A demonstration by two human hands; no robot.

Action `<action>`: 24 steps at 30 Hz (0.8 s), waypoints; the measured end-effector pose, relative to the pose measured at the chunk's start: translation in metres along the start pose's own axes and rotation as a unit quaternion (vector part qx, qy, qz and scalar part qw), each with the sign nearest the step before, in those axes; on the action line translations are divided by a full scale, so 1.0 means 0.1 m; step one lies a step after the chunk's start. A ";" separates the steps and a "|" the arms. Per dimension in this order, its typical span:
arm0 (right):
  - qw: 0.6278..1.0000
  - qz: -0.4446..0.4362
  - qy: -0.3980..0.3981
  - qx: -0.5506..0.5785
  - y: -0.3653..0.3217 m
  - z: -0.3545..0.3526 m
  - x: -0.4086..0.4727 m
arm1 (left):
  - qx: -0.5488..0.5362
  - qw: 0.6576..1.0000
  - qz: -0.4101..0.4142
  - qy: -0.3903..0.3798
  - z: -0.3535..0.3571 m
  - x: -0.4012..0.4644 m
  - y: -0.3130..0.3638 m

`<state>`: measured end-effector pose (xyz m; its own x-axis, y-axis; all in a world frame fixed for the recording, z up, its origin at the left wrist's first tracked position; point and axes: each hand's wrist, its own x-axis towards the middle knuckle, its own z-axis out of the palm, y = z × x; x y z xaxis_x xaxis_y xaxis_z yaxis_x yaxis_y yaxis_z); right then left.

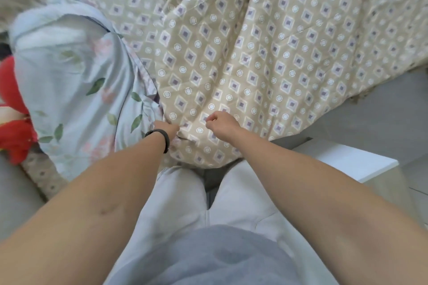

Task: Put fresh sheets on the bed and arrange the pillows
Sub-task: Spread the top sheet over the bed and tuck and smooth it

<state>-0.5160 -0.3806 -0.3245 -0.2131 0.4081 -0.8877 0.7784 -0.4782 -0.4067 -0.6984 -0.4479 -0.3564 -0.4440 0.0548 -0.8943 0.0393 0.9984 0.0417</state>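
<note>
Bright, even daylight, soft and diffuse; no glare; shadows faint, lying only in the folds of the patterned sheet (266, 53) and under its hanging edge; strong wide-angle bending at the borders, forearms stretched large; upper left corner and the pale blue pillow (69, 71) smeared with motion blur; centre fairly sharp.

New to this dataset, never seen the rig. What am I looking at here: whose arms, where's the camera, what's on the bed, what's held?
There is no machine: a person wears one wide-angle camera on the head, looking down past their own arms and pale trousers. The left hand, with a black wristband, and the right hand both have a grip on the beige sheet printed with diamonds and circles, bunched at the bed's near edge. A light blue floral pillow lies to the left, and something red, too blurred to identify, lies beside it.
</note>
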 end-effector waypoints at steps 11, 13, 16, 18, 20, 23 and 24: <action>0.994 -0.025 0.043 -0.101 -0.69 0.21 -0.52 | -0.109 0.975 0.166 -0.101 -0.83 -0.65 -0.29; 0.991 -0.043 0.032 -0.120 -0.87 0.29 -0.64 | -0.105 0.970 0.198 -0.089 -1.00 -0.76 -0.40; 0.976 -0.084 0.006 -0.201 -1.11 0.37 -0.85 | -0.120 0.963 0.225 -0.084 -1.22 -0.90 -0.58; 0.961 -0.102 -0.010 -0.255 -1.21 0.37 -0.96 | -0.126 0.960 0.232 -0.088 -1.29 -0.96 -0.69; 0.951 -0.106 -0.016 -0.289 -1.28 0.32 -1.08 | -0.115 0.961 0.237 -0.084 -1.30 -0.99 -0.75; 0.953 -0.100 -0.004 -0.286 -1.32 0.16 -1.20 | -0.070 0.967 0.239 -0.056 -1.24 -0.94 -0.76; 0.956 -0.100 0.001 -0.274 -1.32 0.10 -1.25 | -0.057 0.970 0.230 -0.049 -1.23 -0.93 -0.75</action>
<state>-0.5977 -0.3763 -0.1623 -0.3898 0.4505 -0.8032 0.9149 0.0898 -0.3936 -0.7699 -0.5257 -0.2213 -0.3159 0.4988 -0.8071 0.1109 0.8642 0.4907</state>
